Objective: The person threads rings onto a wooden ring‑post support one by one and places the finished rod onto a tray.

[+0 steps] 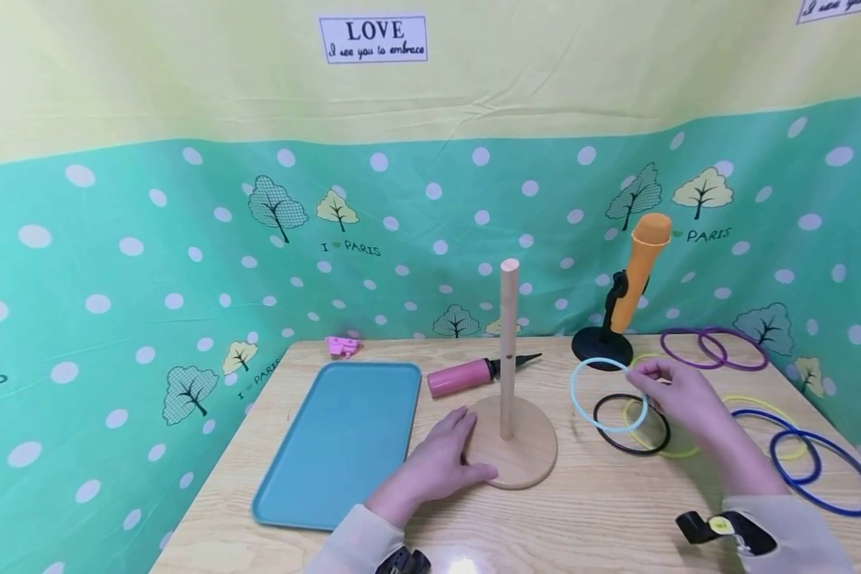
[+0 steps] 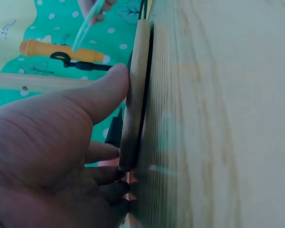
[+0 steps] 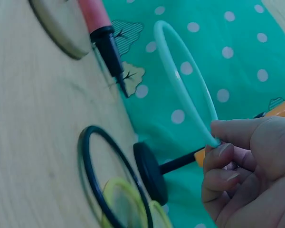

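A wooden ring-toss stand [image 1: 508,359] with a round base [image 1: 527,454] and one upright peg is on the table. My left hand [image 1: 441,461] holds the left side of that base, its thumb at the front and its fingers spread along the rim. In the left wrist view, the thumb and fingertips lie against the edge of the base [image 2: 135,95]. To the right, my right hand [image 1: 678,392] pinches a light blue ring [image 1: 572,391] between thumb and fingers. The ring is tilted in the air, over a black ring [image 1: 599,426] and a yellow ring [image 1: 678,454].
A blue tray [image 1: 340,446] lies at the left, with a small pink toy [image 1: 342,346] behind it. Behind the stand is a pink hand pump [image 1: 462,377]. An orange microphone [image 1: 642,267] stands at the back right. Purple rings [image 1: 706,365] and blue rings [image 1: 832,510] lie farther right.
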Tool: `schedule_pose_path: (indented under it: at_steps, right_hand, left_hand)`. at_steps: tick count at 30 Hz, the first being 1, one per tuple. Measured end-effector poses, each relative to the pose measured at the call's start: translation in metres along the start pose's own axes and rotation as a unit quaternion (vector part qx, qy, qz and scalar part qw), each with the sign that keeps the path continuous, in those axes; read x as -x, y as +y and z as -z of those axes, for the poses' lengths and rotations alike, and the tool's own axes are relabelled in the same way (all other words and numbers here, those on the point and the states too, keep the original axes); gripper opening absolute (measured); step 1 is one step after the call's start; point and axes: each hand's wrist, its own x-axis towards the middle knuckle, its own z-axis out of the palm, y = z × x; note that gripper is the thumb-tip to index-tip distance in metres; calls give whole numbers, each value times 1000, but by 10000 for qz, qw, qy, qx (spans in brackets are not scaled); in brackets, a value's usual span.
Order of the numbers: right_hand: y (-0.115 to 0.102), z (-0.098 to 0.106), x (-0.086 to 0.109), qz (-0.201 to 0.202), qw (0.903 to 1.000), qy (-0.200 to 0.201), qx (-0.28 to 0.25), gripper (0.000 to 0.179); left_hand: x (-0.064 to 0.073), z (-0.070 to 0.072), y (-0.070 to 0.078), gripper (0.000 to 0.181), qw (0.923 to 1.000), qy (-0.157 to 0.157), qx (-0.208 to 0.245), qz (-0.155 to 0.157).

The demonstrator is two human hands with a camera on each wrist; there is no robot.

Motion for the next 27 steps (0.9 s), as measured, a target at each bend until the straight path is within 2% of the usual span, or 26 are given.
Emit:
schedule_pose_path:
  at_steps: [9, 19, 23, 27]
  right_hand:
    - [-30, 2, 0, 27, 9981, -36, -620, 44]
    - [-63, 6, -2, 308, 9898, 296, -1356, 40]
    - [-78, 7, 0, 354, 9809, 451, -1860, 37]
    - [-90, 8, 3, 415, 9593, 649, -2718, 29]
  left_hand:
    - [1, 3, -5, 105, 9999, -44, 96, 41]
    - [0, 4, -2, 105, 9999, -53, 91, 40]
    - [1, 5, -1, 105, 10000, -35, 67, 53]
    - [1, 5, -2, 105, 10000, -33, 28, 71]
